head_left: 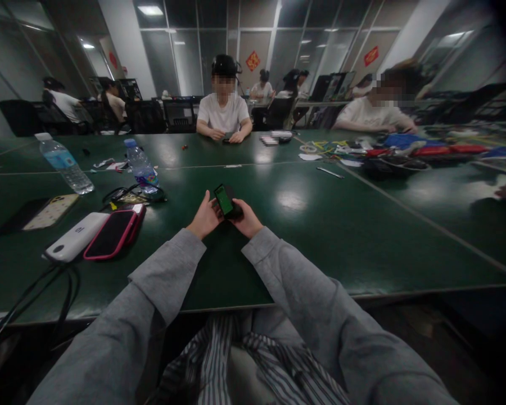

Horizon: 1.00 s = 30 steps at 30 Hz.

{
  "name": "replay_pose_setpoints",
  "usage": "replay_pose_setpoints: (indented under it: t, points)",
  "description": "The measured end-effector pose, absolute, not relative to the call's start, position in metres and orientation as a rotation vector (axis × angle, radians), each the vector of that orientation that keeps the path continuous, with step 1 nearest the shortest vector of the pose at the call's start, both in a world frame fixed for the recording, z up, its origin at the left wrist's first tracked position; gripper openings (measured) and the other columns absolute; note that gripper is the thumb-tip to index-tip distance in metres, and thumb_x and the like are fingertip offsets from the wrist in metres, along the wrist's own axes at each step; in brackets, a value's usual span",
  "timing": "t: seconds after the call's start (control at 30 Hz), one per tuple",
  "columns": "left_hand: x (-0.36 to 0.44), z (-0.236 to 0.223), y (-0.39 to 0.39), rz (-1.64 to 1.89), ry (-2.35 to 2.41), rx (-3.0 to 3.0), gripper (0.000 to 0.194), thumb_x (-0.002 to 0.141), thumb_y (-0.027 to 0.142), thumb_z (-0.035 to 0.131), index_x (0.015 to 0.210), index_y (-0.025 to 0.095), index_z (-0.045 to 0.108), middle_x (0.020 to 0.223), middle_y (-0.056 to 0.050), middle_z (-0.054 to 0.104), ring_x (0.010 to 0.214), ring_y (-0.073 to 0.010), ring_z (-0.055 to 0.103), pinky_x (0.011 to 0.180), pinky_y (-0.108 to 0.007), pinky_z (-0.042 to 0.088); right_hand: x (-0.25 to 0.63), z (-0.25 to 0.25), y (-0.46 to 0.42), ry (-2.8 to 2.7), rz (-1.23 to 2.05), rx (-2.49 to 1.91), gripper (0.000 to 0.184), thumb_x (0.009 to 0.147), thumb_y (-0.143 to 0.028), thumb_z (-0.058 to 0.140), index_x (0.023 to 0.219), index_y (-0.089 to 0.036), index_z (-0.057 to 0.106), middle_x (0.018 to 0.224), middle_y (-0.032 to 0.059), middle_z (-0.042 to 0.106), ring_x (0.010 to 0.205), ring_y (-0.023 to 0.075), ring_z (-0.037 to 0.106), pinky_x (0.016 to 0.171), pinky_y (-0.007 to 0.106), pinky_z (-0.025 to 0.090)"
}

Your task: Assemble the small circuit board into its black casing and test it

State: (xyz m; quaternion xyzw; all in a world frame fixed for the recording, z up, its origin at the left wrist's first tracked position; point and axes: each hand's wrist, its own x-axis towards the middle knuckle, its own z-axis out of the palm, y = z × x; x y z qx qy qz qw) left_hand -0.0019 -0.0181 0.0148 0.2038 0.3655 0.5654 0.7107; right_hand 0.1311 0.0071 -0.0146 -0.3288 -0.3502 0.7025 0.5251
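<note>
1. Black case (225,201) with a green face: in the head view, it is held tilted between the person's two hands, above the near part of the green table (312,247).
2. The left hand (206,218) is loosely spread, its thumb raised apart from the case and its fingers at the lower left side; whether they bear any weight cannot be told.
3. The right hand (248,219) pinches the right side, though its fingertips are partly hidden behind the dark body.
4. The step in hand appears to be a two-handed hold, with the green face turned up towards the person. Any change of tilt would call for the right hand to keep its pinch while the left steadies the other edge.
5. Off to the left lie a pink-framed phone (111,235) and a white device (76,237), with a clear bottle (141,167) beyond; a pen (330,172) lies to the right.
</note>
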Motion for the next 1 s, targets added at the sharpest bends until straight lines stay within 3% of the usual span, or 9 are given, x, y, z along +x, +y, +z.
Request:
replay_pose_setpoints:
  t: [0.17,0.3,0.6,0.8,1.0]
  points:
    - [0.0,0.015,-0.021,1.214,0.789,0.441,0.061,0.093,0.07,0.037,0.1,0.016,0.065,0.075,-0.007,0.067,0.072,-0.0193,0.065,0.071,-0.031,0.05,0.131,-0.02,0.006,-1.24,1.236,-0.924,0.04,0.074,-0.034,0.068,0.111,-0.026,0.059,0.102,0.0014,0.064,0.099,0.0203,0.06,0.096,0.04,0.048]
    - [0.002,0.016,-0.022,1.189,0.738,0.422,0.063,0.096,0.065,0.033,0.116,0.016,0.065,0.093,-0.012,0.073,0.091,-0.0247,0.069,0.084,-0.036,0.053,0.13,-0.02,-0.004,-1.714,0.864,-0.871,0.054,0.077,-0.029,0.068,0.129,-0.025,0.055,0.124,0.0091,0.056,0.117,0.0259,0.055,0.112,0.049,0.038]
    - [-0.002,0.011,-0.02,1.212,0.765,0.367,0.062,0.098,0.062,0.033,0.123,0.015,0.064,0.101,-0.014,0.073,0.097,-0.0265,0.07,0.091,-0.04,0.054,0.128,-0.023,-0.011,-1.917,0.735,-0.865,0.067,0.081,-0.034,0.068,0.144,-0.024,0.044,0.136,0.0139,0.049,0.129,0.0322,0.049,0.114,0.057,0.037]
    - [-0.007,0.004,-0.015,1.205,0.776,0.392,0.063,0.096,0.066,0.032,0.113,0.015,0.066,0.096,-0.013,0.073,0.097,-0.0252,0.07,0.089,-0.037,0.054,0.127,-0.024,-0.009,-1.828,0.731,-0.911,0.057,0.086,-0.031,0.061,0.14,-0.02,0.047,0.137,0.0156,0.052,0.132,0.0314,0.049,0.116,0.056,0.034]
    - [-0.009,0.002,-0.012,1.227,0.777,0.378,0.061,0.094,0.069,0.034,0.114,0.019,0.064,0.099,-0.012,0.074,0.099,-0.0247,0.069,0.091,-0.039,0.054,0.129,-0.009,-0.011,-1.59,0.766,-0.861,0.053,0.08,-0.029,0.067,0.131,-0.024,0.053,0.137,0.0116,0.053,0.132,0.0276,0.048,0.118,0.05,0.031]
